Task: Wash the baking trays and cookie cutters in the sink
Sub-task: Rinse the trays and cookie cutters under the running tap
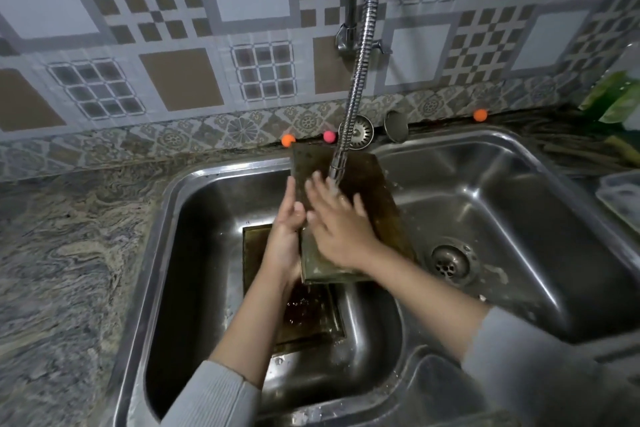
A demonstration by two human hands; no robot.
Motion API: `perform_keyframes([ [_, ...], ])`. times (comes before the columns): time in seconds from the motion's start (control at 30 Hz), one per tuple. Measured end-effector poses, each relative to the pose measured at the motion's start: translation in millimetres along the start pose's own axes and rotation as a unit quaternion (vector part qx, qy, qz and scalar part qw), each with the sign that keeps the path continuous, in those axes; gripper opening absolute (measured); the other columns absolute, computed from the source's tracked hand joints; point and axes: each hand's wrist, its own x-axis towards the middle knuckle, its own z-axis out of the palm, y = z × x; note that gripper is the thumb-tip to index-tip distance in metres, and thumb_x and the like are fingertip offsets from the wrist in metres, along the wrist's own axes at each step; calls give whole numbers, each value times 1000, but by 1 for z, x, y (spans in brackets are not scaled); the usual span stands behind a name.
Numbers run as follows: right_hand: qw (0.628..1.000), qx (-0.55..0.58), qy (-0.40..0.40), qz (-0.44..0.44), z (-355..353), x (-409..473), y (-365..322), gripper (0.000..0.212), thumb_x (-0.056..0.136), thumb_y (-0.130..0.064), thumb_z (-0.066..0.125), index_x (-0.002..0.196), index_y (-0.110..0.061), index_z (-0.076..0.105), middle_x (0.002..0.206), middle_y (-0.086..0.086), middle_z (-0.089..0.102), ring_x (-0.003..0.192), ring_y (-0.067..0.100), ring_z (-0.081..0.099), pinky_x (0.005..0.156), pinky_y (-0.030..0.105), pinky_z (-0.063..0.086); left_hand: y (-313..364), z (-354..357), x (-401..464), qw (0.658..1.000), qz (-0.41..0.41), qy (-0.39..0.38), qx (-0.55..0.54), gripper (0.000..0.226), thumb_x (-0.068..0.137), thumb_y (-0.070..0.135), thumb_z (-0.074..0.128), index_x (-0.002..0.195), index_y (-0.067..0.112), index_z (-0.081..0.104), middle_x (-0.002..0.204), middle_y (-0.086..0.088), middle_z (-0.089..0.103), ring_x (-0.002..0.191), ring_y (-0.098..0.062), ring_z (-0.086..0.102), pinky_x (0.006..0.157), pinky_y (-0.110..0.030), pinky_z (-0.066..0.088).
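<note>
A dark, stained rectangular baking tray (370, 180) is tilted over the divider of the double steel sink (194, 184), under the flexible tap hose (360, 59), which runs water onto it. My left hand (287, 232) grips the tray's left edge, thumb on top. My right hand (337, 222) lies flat on the tray's surface with fingers spread, in the water stream. A second tray (311, 319) lies on the floor of the left basin, partly under my left arm. No cookie cutters are visible.
The right basin has a drain (450, 262). A strainer (360, 132) and a plug (396, 125) stand on the back ledge with small orange and pink balls. A clear container (620, 194) and green bag (616, 97) sit at right. Marbled counter (59, 253) spreads left.
</note>
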Motion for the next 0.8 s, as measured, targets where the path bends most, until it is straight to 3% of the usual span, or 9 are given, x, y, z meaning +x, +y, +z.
perform_keyframes([
  [0.13,997,-10,3,-83,10,-24,22,56,96,-53,18,148,-41,1,158,-15,-8,143,6,-14,115,46,-6,11,-12,13,996,34,-45,-64,80,79,18,64,148,36,27,144,-14,46,117,-29,59,95,-44,50],
  [0.23,997,-38,34,55,-11,7,50,60,97,-52,20,151,-34,1,159,-6,-13,146,15,-13,114,60,-2,7,-9,16,990,28,-100,-92,99,64,20,84,146,36,31,144,-8,48,121,-28,56,92,-45,52],
  [0.33,985,-77,67,142,-30,36,38,64,99,-45,24,152,-20,-3,158,-1,-19,145,20,-16,112,61,-6,-4,6,18,989,24,-81,-124,73,82,12,66,144,36,35,140,-5,51,116,-25,60,91,-46,53],
  [0.4,989,-91,75,88,-24,32,16,65,98,-44,24,152,-19,-2,159,-1,-16,146,21,-12,114,61,-4,-6,10,25,988,15,-62,-142,58,92,6,45,141,37,39,138,-5,52,112,-24,63,88,-46,54],
  [0.5,993,-96,38,-53,1,-5,-2,59,98,-44,20,152,-27,3,158,-7,-14,147,19,-5,116,55,-1,-2,2,31,982,18,-57,-181,67,78,8,66,135,37,48,141,-14,50,122,-33,55,95,-49,49],
  [0.57,991,-100,16,-92,3,-21,17,59,95,-53,18,151,-36,3,157,-11,-12,145,15,-12,117,50,-6,0,-4,28,981,21,-48,-185,73,72,9,71,136,36,48,130,-16,60,112,-32,62,88,-48,55],
  [0.63,995,-96,22,-30,-3,-26,47,63,92,-61,16,149,-40,1,155,-7,-16,143,15,-17,116,50,-7,-2,-6,20,982,23,-24,-185,73,70,8,62,136,34,45,108,-5,72,92,-22,71,69,-38,59],
  [0.7,993,-20,48,104,-16,-31,68,69,94,-60,24,151,-31,-1,158,0,-13,145,20,-10,116,52,1,-8,-12,13,982,17,0,-187,70,72,3,56,135,33,47,99,4,74,83,-17,72,65,-36,59],
  [0.8,937,229,92,247,-42,-37,69,63,98,-44,40,150,-17,19,146,6,39,134,25,38,106,42,36,-20,-17,9,982,-16,25,-188,56,89,1,38,131,36,52,107,0,72,87,-22,71,75,-43,57],
])
